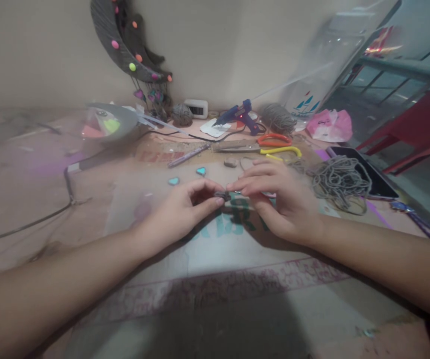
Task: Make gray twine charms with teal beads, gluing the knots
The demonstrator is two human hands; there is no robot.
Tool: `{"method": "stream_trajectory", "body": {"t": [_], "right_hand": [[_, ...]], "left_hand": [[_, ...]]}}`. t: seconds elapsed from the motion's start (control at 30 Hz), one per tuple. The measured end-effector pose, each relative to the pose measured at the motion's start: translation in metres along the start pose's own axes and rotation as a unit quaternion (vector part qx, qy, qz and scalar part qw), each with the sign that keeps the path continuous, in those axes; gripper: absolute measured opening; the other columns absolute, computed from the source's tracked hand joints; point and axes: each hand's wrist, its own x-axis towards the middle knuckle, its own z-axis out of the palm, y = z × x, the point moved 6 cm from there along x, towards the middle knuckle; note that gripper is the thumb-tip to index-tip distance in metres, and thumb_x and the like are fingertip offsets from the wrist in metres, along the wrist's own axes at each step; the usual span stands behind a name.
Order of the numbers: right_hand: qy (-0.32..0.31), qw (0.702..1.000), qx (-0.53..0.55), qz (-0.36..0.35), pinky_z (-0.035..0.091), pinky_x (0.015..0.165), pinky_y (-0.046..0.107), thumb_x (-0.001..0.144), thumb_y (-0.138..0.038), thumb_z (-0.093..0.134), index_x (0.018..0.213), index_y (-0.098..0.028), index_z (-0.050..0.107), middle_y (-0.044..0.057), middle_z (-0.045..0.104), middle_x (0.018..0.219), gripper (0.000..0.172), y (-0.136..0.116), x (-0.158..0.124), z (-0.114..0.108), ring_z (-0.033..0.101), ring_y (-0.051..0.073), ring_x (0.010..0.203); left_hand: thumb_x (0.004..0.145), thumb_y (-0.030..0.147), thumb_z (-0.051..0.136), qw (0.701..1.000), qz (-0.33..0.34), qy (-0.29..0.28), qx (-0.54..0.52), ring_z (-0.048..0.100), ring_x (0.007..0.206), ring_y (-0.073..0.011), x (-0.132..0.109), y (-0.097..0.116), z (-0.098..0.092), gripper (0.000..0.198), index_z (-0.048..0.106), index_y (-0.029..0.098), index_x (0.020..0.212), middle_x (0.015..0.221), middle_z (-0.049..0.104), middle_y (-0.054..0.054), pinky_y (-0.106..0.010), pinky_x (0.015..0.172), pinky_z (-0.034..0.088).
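Observation:
Between thumb and fingers, my left hand (185, 207) pinches a small dark grey yarn piece (222, 196) over the middle of the table. My right hand (278, 199) is closed round a thin hook-like tool (269, 195), whose metal tip points at the yarn piece. Grey yarn (248, 164) loops behind the right fingers. Two small blue hearts (201, 171) lie just beyond my left hand, with a small grey piece (230, 163) to their right. A loose heap of grey yarn (342, 179) rests on a dark tablet (377, 179) at the right.
Orange and yellow scissors (250, 148), a pen (188, 155) and a blue glue gun (239, 117) lie toward the back. Yarn balls (278, 118), a large bottle (312, 75) and a pink bag (330, 125) stand near the wall. A lamp (110, 122) is at left, a red chair (416, 124) at right.

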Motion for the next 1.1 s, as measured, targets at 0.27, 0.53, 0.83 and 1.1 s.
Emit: {"method": "stream_trajectory", "body": {"t": [0.27, 0.53, 0.83, 1.1], "right_hand": [[-0.021, 0.999, -0.021, 0.02, 0.048, 0.104, 0.049, 0.085, -0.01, 0.055, 0.098, -0.028, 0.067, 0.002, 0.077, 0.096, 0.026, 0.004, -0.003, 0.005, 0.07, 0.022, 0.099], [-0.048, 0.997, -0.051, -0.017, 0.044, 0.107, 0.05, 0.086, -0.009, 0.054, 0.1, -0.028, 0.065, 0.0, 0.079, 0.096, 0.025, 0.0, -0.003, 0.008, 0.07, 0.021, 0.098], [0.017, 0.994, -0.107, -0.032, 0.05, 0.098, 0.048, 0.09, -0.014, 0.058, 0.105, -0.03, 0.065, 0.005, 0.066, 0.11, 0.023, -0.005, -0.005, 0.002, 0.063, 0.022, 0.103], [0.009, 0.987, -0.034, 0.16, 0.053, 0.07, 0.031, 0.094, -0.02, 0.059, 0.097, -0.022, 0.067, 0.002, 0.07, 0.081, 0.009, 0.031, -0.004, 0.008, 0.066, 0.018, 0.075]], "left_hand": [[0.087, 0.028, 0.067, 1.0, 0.0, -0.002, -0.008, 0.067, 0.09, -0.0181, 0.0, 0.0, 0.0, 0.011, 0.068, 0.018, 0.093, 0.096, 0.074, -0.004, -0.031, 0.084, 0.051], [0.086, 0.027, 0.068, 1.0, -0.009, 0.0, -0.014, 0.066, 0.087, -0.0183, 0.0, 0.0, 0.0, 0.01, 0.068, 0.018, 0.09, 0.092, 0.073, -0.003, -0.033, 0.085, 0.052], [0.087, 0.028, 0.068, 1.0, -0.005, 0.003, -0.017, 0.064, 0.086, -0.0165, -0.001, 0.001, -0.001, 0.012, 0.067, 0.017, 0.093, 0.092, 0.07, -0.002, -0.03, 0.081, 0.05], [0.088, 0.028, 0.066, 1.0, 0.003, -0.001, -0.026, 0.061, 0.081, -0.0144, 0.0, -0.003, 0.001, 0.012, 0.064, 0.016, 0.092, 0.089, 0.066, -0.002, -0.027, 0.075, 0.047]]}}
